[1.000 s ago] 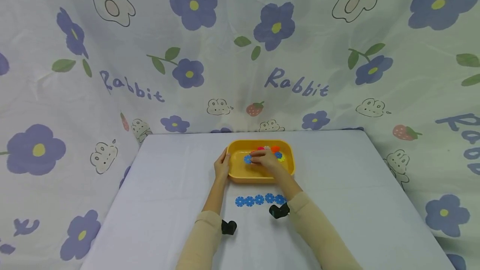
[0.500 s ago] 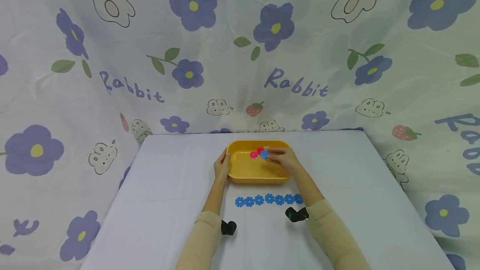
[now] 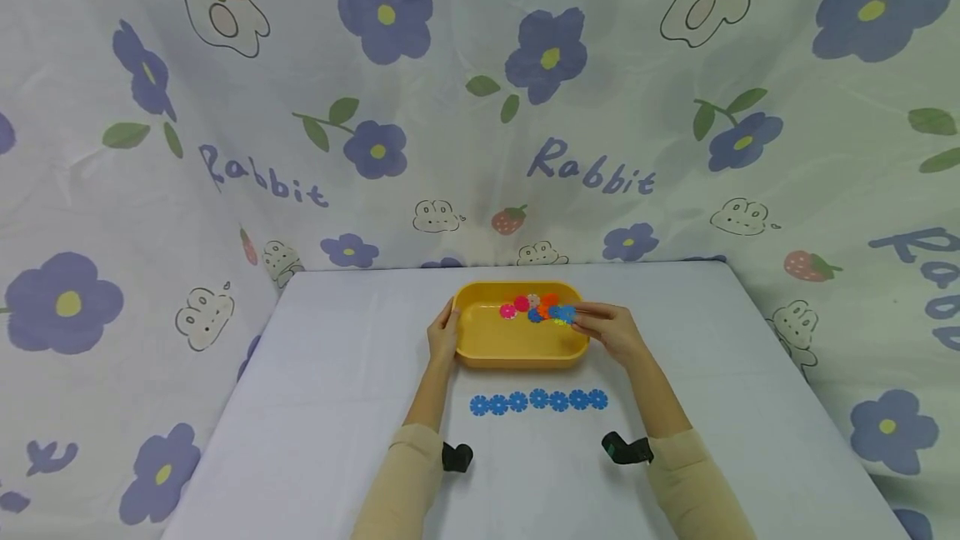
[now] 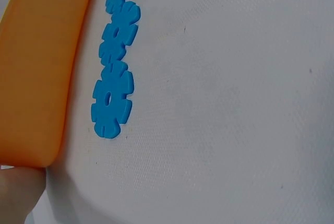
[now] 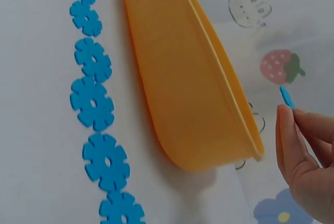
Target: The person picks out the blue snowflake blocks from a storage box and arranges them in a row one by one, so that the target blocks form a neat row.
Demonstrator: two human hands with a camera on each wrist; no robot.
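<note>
My right hand point(image 3: 615, 333) pinches a blue snowflake-shaped plastic disc point(image 3: 567, 314) between thumb and fingers, at the right rim of the yellow tray point(image 3: 517, 362). In the right wrist view the disc point(image 5: 286, 97) shows edge-on at the fingertips, higher than the tray's rim. At the tray's left end, my left hand point(image 3: 442, 338) grips the side wall. Only a bit of that hand point(image 4: 20, 192) appears in the left wrist view, against the tray corner. Several pink, orange, white, yellow and blue discs point(image 3: 521, 303) lie toward the tray's back right.
In front of the tray, several blue discs point(image 3: 538, 398) lie flat in a row on the white table point(image 3: 337, 373). A patterned curtain point(image 3: 480, 132) with flowers and rabbits hangs behind and beside the table. Black wrist cameras point(image 3: 456, 457) sit at both sleeves.
My right hand has gone from inside the tray rightward to its right rim, with the blue disc pinched. The colourful discs are now uncovered. My left hand and the tray stay put.
</note>
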